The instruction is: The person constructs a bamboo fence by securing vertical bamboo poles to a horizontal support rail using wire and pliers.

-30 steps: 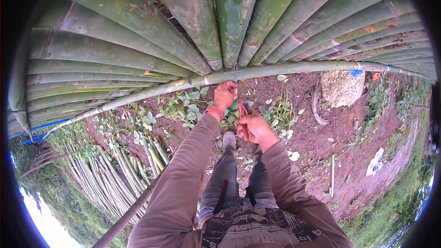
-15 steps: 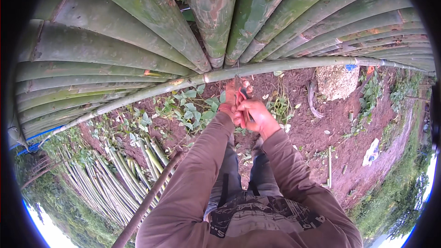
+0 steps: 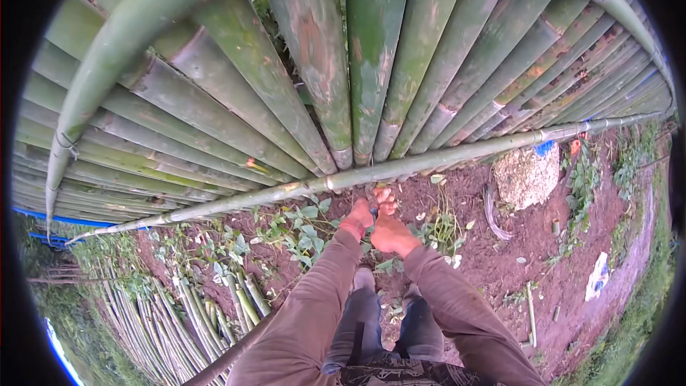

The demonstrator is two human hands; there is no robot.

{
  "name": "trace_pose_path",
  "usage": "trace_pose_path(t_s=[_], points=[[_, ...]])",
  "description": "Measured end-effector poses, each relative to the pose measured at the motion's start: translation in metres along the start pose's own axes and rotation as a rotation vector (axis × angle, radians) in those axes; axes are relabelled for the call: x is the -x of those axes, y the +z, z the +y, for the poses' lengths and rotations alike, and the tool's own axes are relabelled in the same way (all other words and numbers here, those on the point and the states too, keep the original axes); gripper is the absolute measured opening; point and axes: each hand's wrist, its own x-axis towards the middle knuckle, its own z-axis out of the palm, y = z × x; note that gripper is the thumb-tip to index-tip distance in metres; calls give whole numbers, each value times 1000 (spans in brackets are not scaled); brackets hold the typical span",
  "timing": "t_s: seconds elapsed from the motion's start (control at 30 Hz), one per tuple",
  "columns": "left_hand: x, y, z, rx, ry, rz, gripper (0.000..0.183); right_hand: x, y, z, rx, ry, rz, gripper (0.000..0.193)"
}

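Note:
Just below a horizontal bamboo pole (image 3: 421, 164), my two hands work close together. My left hand (image 3: 363, 213) is closed, its fingers curled beneath the pole; what they grip is hidden. Beside it and a little nearer to me, my right hand (image 3: 394, 234) is wrapped round the pliers, whose red handles show in the earlier frame. Now only a small dark bit shows between the hands. A thin wire (image 3: 371, 164) loops over the pole right above them. Thick green bamboo culms (image 3: 375, 50) stand side by side behind the pole.
Leafy vines (image 3: 304, 236) grow on the brown soil by my hands. A pale rough block (image 3: 527, 177) sits at the right. Cut bamboo poles (image 3: 153, 314) lie at the lower left, near a brown pole (image 3: 236, 354). An upper bamboo rail (image 3: 100, 64) curves across the culms.
The view has tilted upward, so the pole and hands appear lower and the upper rail shows. My hands stay under the pole; the pliers' red handles are now covered.

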Motion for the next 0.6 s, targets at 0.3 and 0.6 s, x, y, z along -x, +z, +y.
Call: trace_pose_path(t_s=[0.3,0.6], points=[[46,91,117,-1353,641,279,22,-24,24,16,-39,-76,54,65],[-11,79,104,-1516,476,354,13,-24,52,38,4,9,271,45]])
